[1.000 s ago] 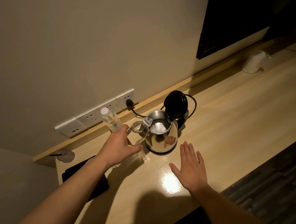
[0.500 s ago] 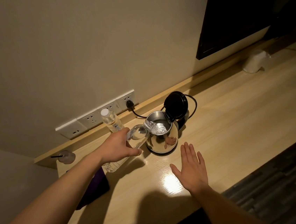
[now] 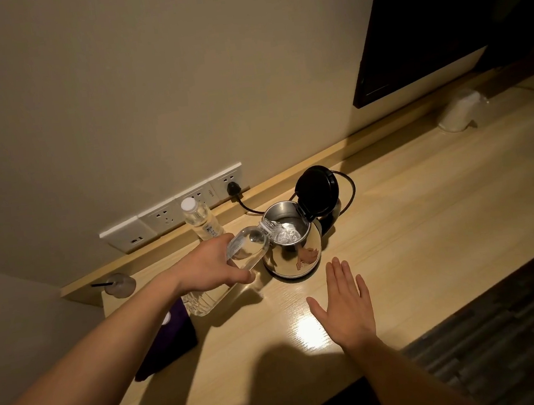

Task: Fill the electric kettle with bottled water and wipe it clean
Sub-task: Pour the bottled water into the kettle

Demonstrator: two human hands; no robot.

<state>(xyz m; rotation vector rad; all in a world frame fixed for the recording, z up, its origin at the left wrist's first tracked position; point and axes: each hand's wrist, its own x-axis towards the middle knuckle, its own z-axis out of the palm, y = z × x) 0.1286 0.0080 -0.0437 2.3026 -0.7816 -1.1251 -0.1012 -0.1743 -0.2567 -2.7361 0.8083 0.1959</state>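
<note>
The left hand wraps the tilted bottle, hiding its middle and most of its label. At the kettle's three o'clock, the open lid covers the handle. The purple cloth lies partly under the left forearm. At two o'clock, a white object is too blurred to identify. The picture's lower edge cuts off both forearms.

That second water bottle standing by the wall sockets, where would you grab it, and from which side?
Judging by its pose, take the spare bottle around its straight middle, below the white cap, coming from the front, the person's side. It stands upright with the wall sockets close behind. The kettle and the left hand with the tilted bottle crowd its right.
</note>
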